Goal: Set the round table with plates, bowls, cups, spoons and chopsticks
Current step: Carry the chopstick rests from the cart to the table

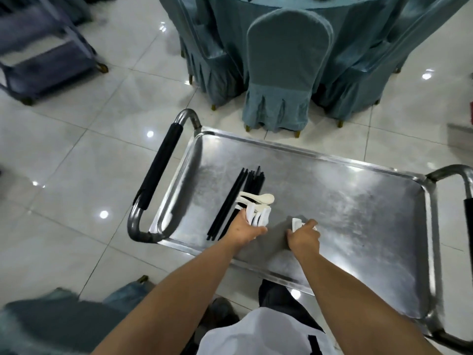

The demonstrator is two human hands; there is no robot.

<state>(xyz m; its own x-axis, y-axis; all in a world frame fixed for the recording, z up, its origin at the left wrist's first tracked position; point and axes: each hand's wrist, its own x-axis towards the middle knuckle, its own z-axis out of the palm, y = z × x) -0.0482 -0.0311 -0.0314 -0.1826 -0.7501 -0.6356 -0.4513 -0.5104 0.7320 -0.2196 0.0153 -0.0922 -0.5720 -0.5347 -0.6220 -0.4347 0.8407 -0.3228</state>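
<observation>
Spoons (257,201), white ceramic, lie on steel cart top (345,201) across black chopsticks (243,196). My left hand (245,230) grips bundle of them; right hand (304,238) pinches one more. Advice: stack handles aligned, squeeze firm, lift straight so chopsticks stay put, then carry to round table (256,16) beyond chair (286,70).

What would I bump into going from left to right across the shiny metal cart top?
Black padded handle → black chopsticks → left hand gripping white spoons → right hand pinching one white spoon → bare cart top → the far handle.
</observation>
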